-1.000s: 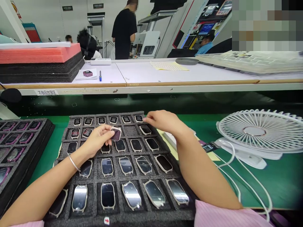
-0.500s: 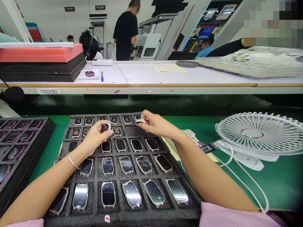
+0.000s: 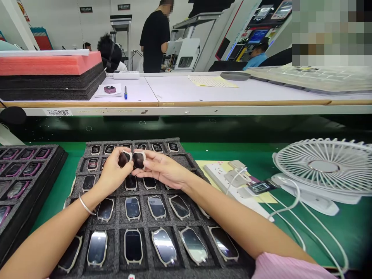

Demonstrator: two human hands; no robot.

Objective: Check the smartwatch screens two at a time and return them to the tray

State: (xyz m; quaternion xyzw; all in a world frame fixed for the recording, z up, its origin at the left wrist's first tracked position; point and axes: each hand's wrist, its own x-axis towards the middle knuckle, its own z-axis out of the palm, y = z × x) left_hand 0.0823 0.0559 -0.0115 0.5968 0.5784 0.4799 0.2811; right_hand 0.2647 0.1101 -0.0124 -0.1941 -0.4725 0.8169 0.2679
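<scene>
Several smartwatch cases with dark screens and pale frames lie in the slots of a grey foam tray (image 3: 114,242). Above its back rows, my left hand (image 3: 112,172) grips one watch case (image 3: 124,159) between thumb and fingers, screen facing me. Close beside it, a second watch case (image 3: 138,160) is pinched by my right hand (image 3: 162,168), its screen also toward me. The two cases nearly meet; whether they touch I cannot tell. My hands hide some slots in the second and third rows. White text shows on the screens in the back row, such as the corner watch (image 3: 173,147).
Another foam tray (image 3: 55,166) with purple-framed watches stands at left. On the right are a white power strip (image 3: 221,174) with cables, a small display device (image 3: 258,188) and a white fan (image 3: 322,166). A shelf (image 3: 174,104) crosses behind, and people are beyond it.
My right hand has moved left from the tray's back right corner, bringing a watch case beside the one in my left hand. The left hand has shifted slightly left and down.
</scene>
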